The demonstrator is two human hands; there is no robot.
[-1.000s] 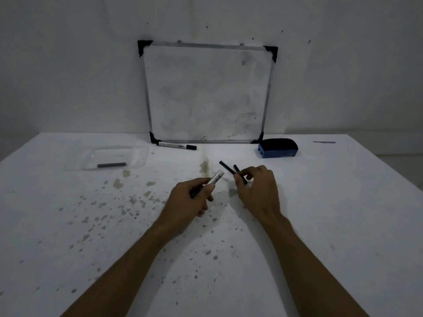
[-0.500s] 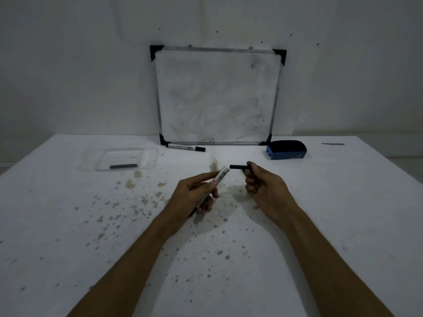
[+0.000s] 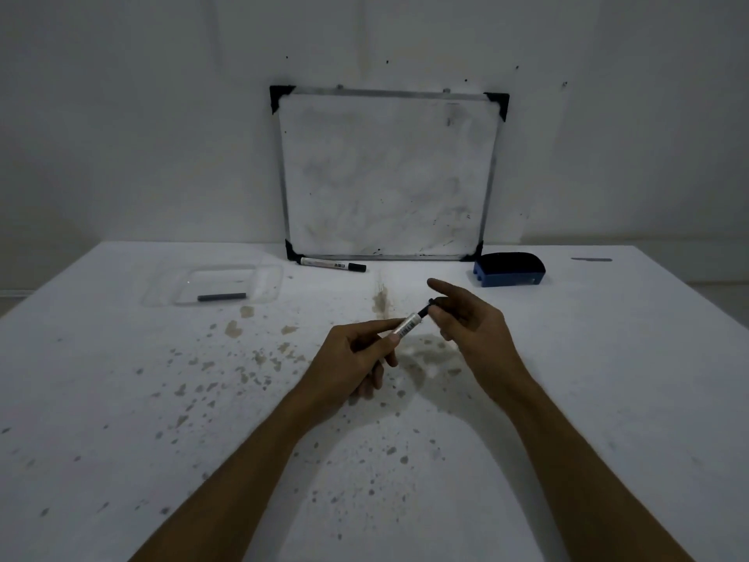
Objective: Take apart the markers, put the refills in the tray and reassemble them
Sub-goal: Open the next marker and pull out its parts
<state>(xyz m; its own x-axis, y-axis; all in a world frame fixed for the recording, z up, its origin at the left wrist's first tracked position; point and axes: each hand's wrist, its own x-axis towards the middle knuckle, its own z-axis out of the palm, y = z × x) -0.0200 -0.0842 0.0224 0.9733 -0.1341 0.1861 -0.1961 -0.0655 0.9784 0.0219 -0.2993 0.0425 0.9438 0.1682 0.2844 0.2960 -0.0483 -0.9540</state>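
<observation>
My left hand (image 3: 356,358) grips a white marker barrel (image 3: 407,325) that points up and to the right. My right hand (image 3: 470,318) pinches a short black piece (image 3: 426,308) at the barrel's open end, with the index finger stretched out. The black piece touches the barrel mouth; how deep it sits is hidden by my fingers. A clear plastic tray (image 3: 267,277) lies at the back left with one dark refill (image 3: 221,296) in it. A second, whole marker (image 3: 332,264) lies in front of the whiteboard.
A small whiteboard (image 3: 389,176) leans on the wall at the back. A blue eraser (image 3: 510,270) sits to its right, with a thin dark strip (image 3: 591,260) farther right. The white table (image 3: 121,399) is speckled with brown stains.
My right hand has brought the black piece down and left to the barrel's open end. The two hands have closed together. The camera has shifted slightly.
</observation>
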